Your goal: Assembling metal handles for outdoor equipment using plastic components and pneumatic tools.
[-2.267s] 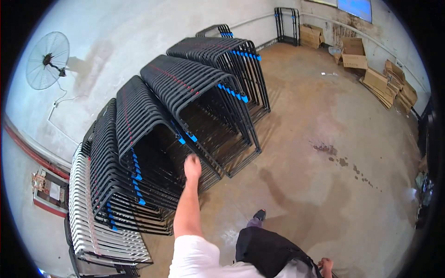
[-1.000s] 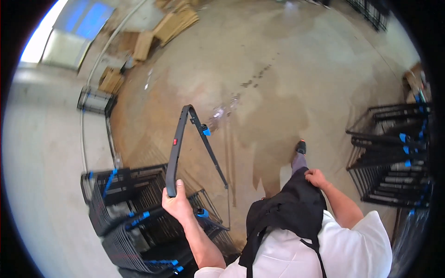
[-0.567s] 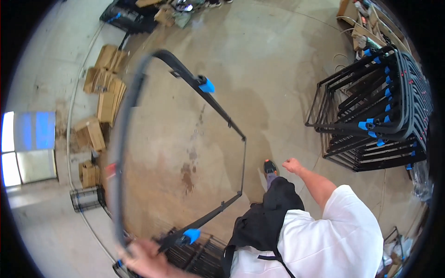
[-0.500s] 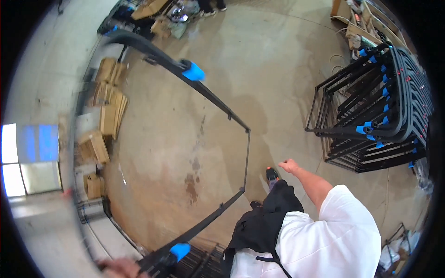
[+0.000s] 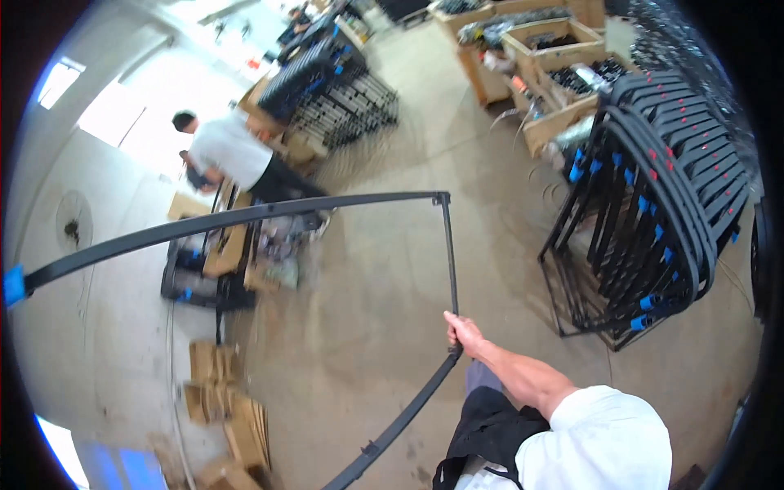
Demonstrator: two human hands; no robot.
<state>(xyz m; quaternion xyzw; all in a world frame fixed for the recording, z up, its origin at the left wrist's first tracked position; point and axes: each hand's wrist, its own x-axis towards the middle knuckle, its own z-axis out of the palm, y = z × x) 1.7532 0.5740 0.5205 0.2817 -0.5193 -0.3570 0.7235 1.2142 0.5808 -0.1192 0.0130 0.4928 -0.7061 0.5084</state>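
A thin black metal frame (image 5: 445, 253) of curved bars spans the middle of the picture: one long bar arcs from the far left edge across to a corner at centre, a slim rod drops from that corner, and another flat bar runs on down to the bottom edge. A blue plastic cap (image 5: 13, 284) sits on the bar's far left end. The right hand (image 5: 463, 332), just below centre, is closed around the slim rod near its lower joint, the forearm reaching up from the white sleeve at lower right. The left hand does not show.

At the right, a leaning stack of black metal frames with blue and red clips (image 5: 653, 196) stands on the concrete floor (image 5: 384, 327). In the upper left a person in a white shirt (image 5: 233, 155) bends over flattened cardboard boxes (image 5: 224, 249). More cardboard (image 5: 229, 408) lies at lower left. Wooden crates (image 5: 539, 49) with dark parts fill the top.
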